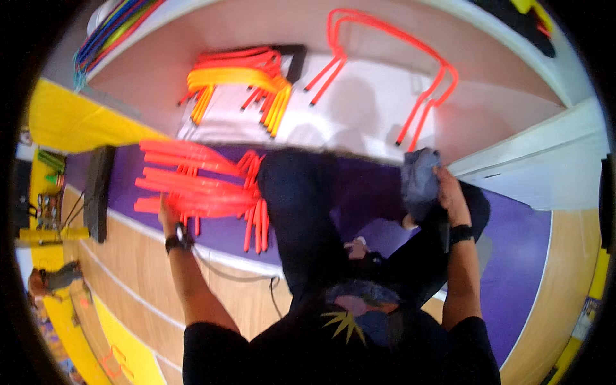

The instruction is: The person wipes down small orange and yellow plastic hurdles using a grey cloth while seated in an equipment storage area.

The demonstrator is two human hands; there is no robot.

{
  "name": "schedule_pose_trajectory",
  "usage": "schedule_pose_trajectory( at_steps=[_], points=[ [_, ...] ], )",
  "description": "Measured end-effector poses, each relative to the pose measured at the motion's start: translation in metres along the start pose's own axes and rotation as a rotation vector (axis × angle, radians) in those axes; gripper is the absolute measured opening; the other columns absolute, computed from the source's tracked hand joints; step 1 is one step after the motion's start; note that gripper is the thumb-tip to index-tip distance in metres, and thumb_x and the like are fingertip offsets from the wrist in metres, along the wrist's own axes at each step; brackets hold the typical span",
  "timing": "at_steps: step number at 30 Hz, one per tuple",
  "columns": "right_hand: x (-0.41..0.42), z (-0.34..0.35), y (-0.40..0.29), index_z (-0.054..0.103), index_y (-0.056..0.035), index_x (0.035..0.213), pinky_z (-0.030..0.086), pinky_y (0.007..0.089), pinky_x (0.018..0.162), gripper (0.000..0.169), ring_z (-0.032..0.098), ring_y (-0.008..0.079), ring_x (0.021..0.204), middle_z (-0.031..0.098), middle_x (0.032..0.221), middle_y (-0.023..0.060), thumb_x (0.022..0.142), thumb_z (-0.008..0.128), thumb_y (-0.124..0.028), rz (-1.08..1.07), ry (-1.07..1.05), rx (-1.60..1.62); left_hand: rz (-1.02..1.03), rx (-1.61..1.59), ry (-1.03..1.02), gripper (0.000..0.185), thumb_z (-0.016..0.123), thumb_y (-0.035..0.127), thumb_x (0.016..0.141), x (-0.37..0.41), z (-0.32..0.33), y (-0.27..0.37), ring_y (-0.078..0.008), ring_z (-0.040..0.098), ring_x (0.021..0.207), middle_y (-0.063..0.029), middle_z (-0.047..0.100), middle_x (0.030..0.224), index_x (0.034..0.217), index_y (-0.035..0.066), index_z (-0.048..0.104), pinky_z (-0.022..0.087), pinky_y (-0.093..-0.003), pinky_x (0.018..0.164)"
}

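Several orange plastic training hurdles [207, 192] stand stacked on the purple floor to the left of my knees. My left hand [167, 214] grips the near bar of this stack at its left end; its fingers are partly hidden and blurred. In my right hand [450, 192] is a crumpled grey-blue cloth [419, 180], held over my right knee. Beyond it, a pair of orange hurdles [394, 33] stands on the white base of a shelf compartment [317, 115]. Further left in that compartment, orange and yellow hurdles [236, 79] are nested together.
Coloured ropes or bands [115, 33] hang at the upper left. A dark, long block-like object [99, 192] lies left of the stack, with a cable [231, 274] along the floor. A white panel [534, 159] stands at right. A person [53, 279] is far left.
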State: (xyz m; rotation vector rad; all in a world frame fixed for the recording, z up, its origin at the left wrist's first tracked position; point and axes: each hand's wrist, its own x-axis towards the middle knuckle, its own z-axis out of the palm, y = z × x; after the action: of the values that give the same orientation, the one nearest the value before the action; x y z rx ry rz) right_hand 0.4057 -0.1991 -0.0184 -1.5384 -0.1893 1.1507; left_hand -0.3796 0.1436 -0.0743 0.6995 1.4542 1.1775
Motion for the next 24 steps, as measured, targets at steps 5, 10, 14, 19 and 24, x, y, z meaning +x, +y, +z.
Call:
schedule_pose_trajectory(
  at_steps=[5,10,14,19,24],
  points=[
    [-0.014,-0.004,-0.037,0.053,-0.0048,0.126,0.048,0.0416,0.097,0.039,0.062,0.0244,0.107,0.063,0.119,0.0115,0.099,0.045,-0.032,0.040,-0.120,0.462,-0.220,-0.295,-0.423,0.071,0.046,0.058,0.094,-0.036,0.047,0.002,-0.0262,0.053,0.117,-0.0113,0.055,0.130,0.136,0.001,0.047,0.043,-0.0437,0.098],
    [-0.031,-0.005,-0.088,0.055,-0.0049,0.124,0.047,0.0447,0.099,0.043,0.059,0.0281,0.111,0.061,0.121,0.0128,0.098,0.046,-0.038,-0.135,-0.295,0.810,-0.227,-0.150,-0.103,0.062,0.051,0.055,0.093,-0.030,0.027,0.011,-0.0236,0.062,0.079,-0.0056,0.066,0.092,0.125,0.003,0.057,0.052,-0.0406,0.066],
    [-0.034,-0.010,-0.094,0.053,-0.0038,0.127,0.043,0.0452,0.103,0.044,0.057,0.0294,0.115,0.058,0.127,0.0149,0.100,0.039,-0.035,-0.247,-0.395,0.943,0.079,0.728,0.507,0.065,0.079,0.038,0.073,-0.045,0.039,0.013,-0.0386,0.064,0.076,-0.0166,0.068,0.094,0.114,-0.008,0.058,0.053,-0.0472,0.065],
    [-0.040,-0.010,-0.091,0.056,-0.0056,0.125,0.046,0.0454,0.100,0.043,0.059,0.0298,0.112,0.060,0.125,0.0137,0.099,0.042,-0.037,-0.113,-0.347,0.970,1.266,0.897,0.359,0.048,0.068,0.007,0.083,-0.125,0.224,0.072,-0.0330,0.050,0.118,-0.0193,0.054,0.127,0.127,-0.004,0.051,0.039,-0.0405,0.102],
    [-0.024,-0.017,-0.084,0.060,-0.0078,0.118,0.048,0.0432,0.095,0.041,0.060,0.0265,0.106,0.063,0.116,0.0095,0.098,0.046,-0.041,-0.149,-0.328,1.044,1.104,0.785,-0.525,0.038,0.069,0.011,0.083,-0.185,0.476,0.102,-0.0240,0.054,0.115,-0.0123,0.059,0.120,0.119,0.004,0.058,0.043,-0.0356,0.094]
  ],
)
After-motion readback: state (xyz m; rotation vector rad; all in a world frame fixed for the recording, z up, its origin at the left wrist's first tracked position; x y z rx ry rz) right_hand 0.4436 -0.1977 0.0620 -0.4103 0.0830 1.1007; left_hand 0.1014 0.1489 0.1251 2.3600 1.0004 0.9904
